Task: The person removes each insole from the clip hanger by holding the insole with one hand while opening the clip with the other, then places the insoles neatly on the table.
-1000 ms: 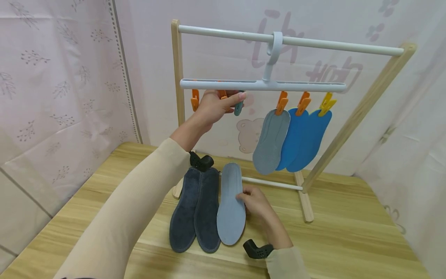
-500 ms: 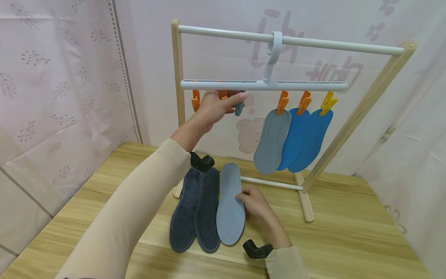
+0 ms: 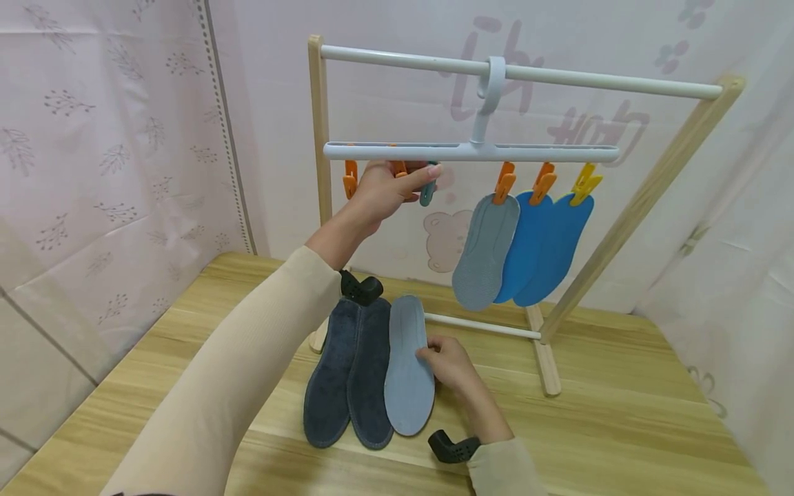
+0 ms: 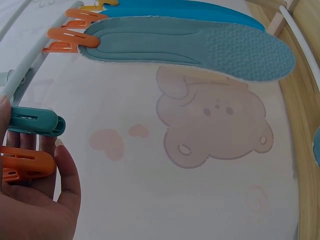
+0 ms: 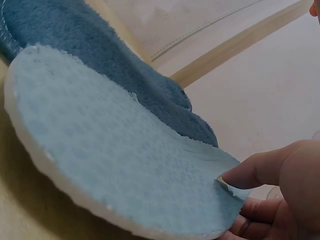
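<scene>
My left hand is up under the white hanger bar, its thumb and fingers pinching a teal clip. Beside that clip an orange clip lies against the same hand's fingers. Down at the table, my right hand pinches the right edge of a light grey insole between thumb and fingers. Two dark fuzzy insoles lie to its left, side by side. A grey insole hangs from an orange clip on the hanger's right half, in front of blue insoles.
A rack with wooden legs and a white top rod stands on the wooden table. Another orange clip hangs at the hanger's left end. A yellow clip holds the rightmost blue insole.
My right hand has shifted slightly left and down, and the light grey insole's far end has dropped a little with it. The left hand stays at the teal clip.
</scene>
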Available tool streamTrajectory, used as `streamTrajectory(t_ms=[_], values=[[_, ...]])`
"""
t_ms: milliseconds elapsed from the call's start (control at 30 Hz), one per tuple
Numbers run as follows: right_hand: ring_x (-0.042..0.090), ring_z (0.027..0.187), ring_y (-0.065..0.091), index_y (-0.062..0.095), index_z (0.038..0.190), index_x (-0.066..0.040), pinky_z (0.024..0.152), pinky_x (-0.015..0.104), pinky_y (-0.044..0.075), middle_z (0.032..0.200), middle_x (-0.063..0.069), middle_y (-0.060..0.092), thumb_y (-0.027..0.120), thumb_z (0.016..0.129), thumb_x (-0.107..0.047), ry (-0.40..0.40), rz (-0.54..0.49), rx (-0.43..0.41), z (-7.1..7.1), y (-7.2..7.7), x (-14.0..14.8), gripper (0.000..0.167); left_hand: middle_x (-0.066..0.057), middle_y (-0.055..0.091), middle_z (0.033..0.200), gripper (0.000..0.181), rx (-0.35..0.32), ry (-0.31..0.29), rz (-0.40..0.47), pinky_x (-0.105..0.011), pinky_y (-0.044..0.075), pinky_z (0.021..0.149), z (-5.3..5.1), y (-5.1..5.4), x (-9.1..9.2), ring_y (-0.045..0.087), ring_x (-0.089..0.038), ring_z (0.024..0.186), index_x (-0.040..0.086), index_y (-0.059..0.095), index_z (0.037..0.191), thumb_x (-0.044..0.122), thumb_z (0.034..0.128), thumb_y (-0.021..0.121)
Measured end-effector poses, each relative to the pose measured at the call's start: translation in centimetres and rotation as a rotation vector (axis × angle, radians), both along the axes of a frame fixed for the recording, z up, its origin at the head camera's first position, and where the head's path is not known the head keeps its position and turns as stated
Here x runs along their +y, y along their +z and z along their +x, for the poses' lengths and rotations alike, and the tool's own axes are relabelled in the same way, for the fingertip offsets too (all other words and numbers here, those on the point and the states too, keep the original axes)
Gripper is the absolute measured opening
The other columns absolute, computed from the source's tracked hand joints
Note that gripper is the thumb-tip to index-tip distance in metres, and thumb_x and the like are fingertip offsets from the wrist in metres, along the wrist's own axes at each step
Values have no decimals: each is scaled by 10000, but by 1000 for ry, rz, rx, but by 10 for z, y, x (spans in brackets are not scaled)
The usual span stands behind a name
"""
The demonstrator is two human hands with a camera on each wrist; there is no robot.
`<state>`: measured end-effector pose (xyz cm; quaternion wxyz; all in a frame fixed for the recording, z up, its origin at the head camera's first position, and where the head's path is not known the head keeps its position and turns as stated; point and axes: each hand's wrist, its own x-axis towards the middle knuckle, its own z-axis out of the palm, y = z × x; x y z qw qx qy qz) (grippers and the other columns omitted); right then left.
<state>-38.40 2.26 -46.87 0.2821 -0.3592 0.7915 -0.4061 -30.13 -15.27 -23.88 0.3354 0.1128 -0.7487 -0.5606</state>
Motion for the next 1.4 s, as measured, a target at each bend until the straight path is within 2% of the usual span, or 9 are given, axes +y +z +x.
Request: streamTrajectory(t_ms=[167,367,567,667,833,1000,1133,1267,1400], values=[[165,751,560,721,1008,-2,623,261,452,884,78,676,624,928,-117,-8,-2,61,2,-1,0,170,5,640,902,143,-1,2,3,-390,573,915,0,0,1,639,-171,947,144,706,1007,278,957,707],[137,645,523,742,956,-70,553,263,411,734,13,642,675,869,-177,-13,65,273,3,2,2,153,14,653,929,163,-4,8,21,-425,576,944,0,0,1,640,-160,950,133,709,1037,275,957,707],[151,673,553,729,898,-126,528,280,392,754,-4,629,720,841,-272,-41,152,397,6,4,4,157,9,655,942,179,-2,8,25,-471,564,972,2,0,2,630,-165,951,124,713,1051,274,954,709],[169,682,562,700,859,-136,516,299,387,774,9,635,733,842,-317,-46,186,435,6,5,5,184,10,650,942,177,-6,14,17,-439,571,950,3,0,2,629,-166,959,131,712,1045,282,952,711],[183,704,586,689,865,-146,517,321,396,846,30,674,749,839,-363,-61,227,473,5,3,7,227,7,648,947,180,-9,15,10,-404,575,923,4,1,3,635,-172,965,138,712,1050,288,950,714],[185,720,599,693,887,-146,527,327,406,884,35,694,743,843,-377,-60,241,484,4,3,7,240,2,646,949,183,-9,12,18,-478,561,975,3,0,3,633,-175,963,132,708,1051,285,950,714],[184,711,602,704,904,-142,526,327,414,888,35,705,746,849,-400,-61,242,474,4,5,7,267,5,648,952,189,-4,10,19,-483,560,979,3,-1,2,631,-170,963,128,709,1054,286,950,714],[172,682,594,715,928,-134,529,313,422,851,23,700,740,869,-450,-71,221,448,1,7,10,322,17,645,950,192,-5,11,19,-471,566,967,3,-1,2,617,-163,949,135,713,1061,289,946,720],[167,692,603,727,936,-125,557,305,446,841,26,699,723,895,-443,-97,141,442,-4,10,12,321,19,649,954,191,-9,14,5,-416,579,920,3,-1,1,616,-164,955,143,717,1061,294,944,721]])
